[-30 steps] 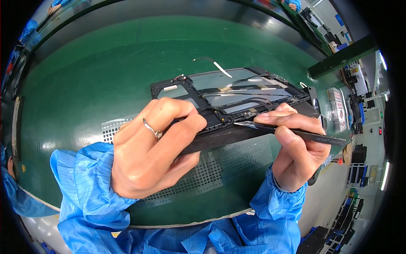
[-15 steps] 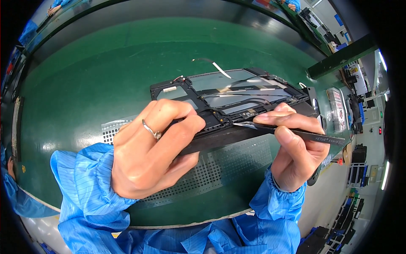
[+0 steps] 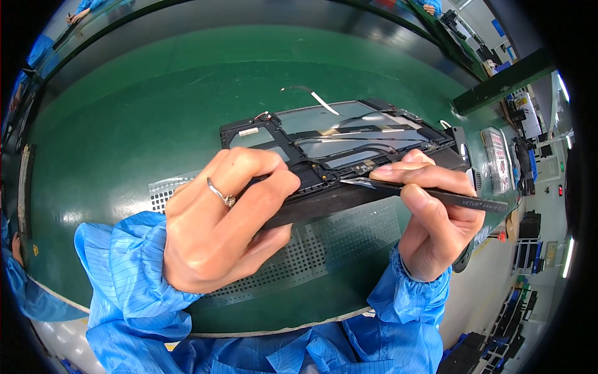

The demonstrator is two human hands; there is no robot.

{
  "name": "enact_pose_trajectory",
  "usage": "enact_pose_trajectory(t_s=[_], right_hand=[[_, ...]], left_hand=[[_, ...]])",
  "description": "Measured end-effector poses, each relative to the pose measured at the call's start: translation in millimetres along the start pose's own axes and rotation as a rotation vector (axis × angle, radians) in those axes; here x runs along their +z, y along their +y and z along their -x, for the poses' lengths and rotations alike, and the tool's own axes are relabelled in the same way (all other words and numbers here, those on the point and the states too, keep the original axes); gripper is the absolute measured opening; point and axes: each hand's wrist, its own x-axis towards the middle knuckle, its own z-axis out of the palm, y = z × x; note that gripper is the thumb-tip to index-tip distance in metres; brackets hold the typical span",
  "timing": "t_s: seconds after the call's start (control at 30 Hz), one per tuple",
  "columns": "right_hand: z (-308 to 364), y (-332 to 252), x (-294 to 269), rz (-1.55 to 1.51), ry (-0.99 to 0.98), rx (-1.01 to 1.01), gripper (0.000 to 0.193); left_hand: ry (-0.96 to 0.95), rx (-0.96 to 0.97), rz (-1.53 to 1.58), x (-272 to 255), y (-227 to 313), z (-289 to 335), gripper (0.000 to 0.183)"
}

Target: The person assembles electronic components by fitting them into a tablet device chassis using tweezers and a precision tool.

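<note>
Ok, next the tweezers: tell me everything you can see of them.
The tweezers are slim and dark, with pale lettering near the rear and shiny, metallic-looking, tapering tips. They lie slantwise in the fingers of the right hand, rear end jutting out rightward. The tips point left, at the near edge of the black-framed panel; whether they touch it, or are closed together, I can't tell.

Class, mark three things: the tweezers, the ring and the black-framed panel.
Tweezers (image 3: 461,200), head view: on the dark handle.
Ring (image 3: 230,201), head view: on its raised setting.
Black-framed panel (image 3: 333,148), head view: on a grey middle pane.
</note>
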Motion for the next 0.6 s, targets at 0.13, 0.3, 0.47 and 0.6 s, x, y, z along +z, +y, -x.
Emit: enact_pose_trajectory(t_s=[0.13,0.3,0.47,0.6], right_hand=[[4,-4,2,0.152,-0.045,-0.117,0.013],[20,-3,-1,0.582,-0.175,-0.547,0.033],[30,-9,-5,0.798,-0.183,-0.601,0.031],[35,-12,-13,0.733,-0.102,-0.569,0.035]], left_hand=[[0.018,0.012,-0.012,-1,0,0,0.035],[0.094,0.134,-0.032,5,-4,-1,0.037],[0.160,0.200,-0.071,15,-6,0,0.032],[0.183,0.289,-0.201,12,-10,-1,0.032]])
